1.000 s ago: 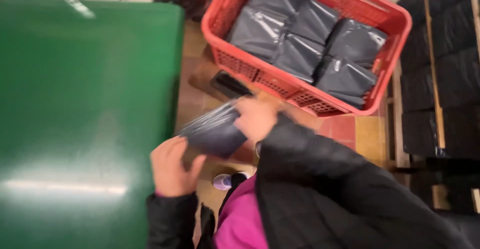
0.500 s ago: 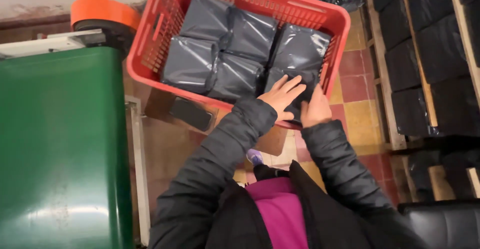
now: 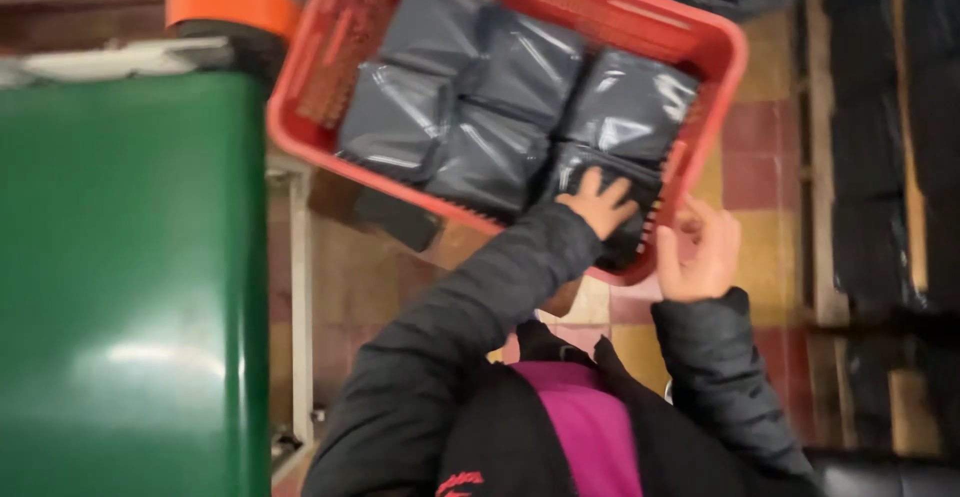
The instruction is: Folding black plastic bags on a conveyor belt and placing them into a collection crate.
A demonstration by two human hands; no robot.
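Red crate (image 3: 712, 49) sits w/ grey bags packed flat inside, by a green table (image 3: 120, 277). Left hand (image 3: 598, 203) lies palm-down on the nearest bag (image 3: 625, 242) in the crate's near-right corner, fingers spread, pressing not gripping. Right hand (image 3: 700, 252) is just outside the crate's near edge, fingers loosely open, holding nothing. Orange tape roll (image 3: 230, 5) sits beyond the table.

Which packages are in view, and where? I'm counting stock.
Dark grey glossy plastic mailer bags: flat, squarish, packed side by side in the red plastic crate.
One dark grey bag: crate's near corner, under the left hand.
Right hand: at the crate's rim, empty.
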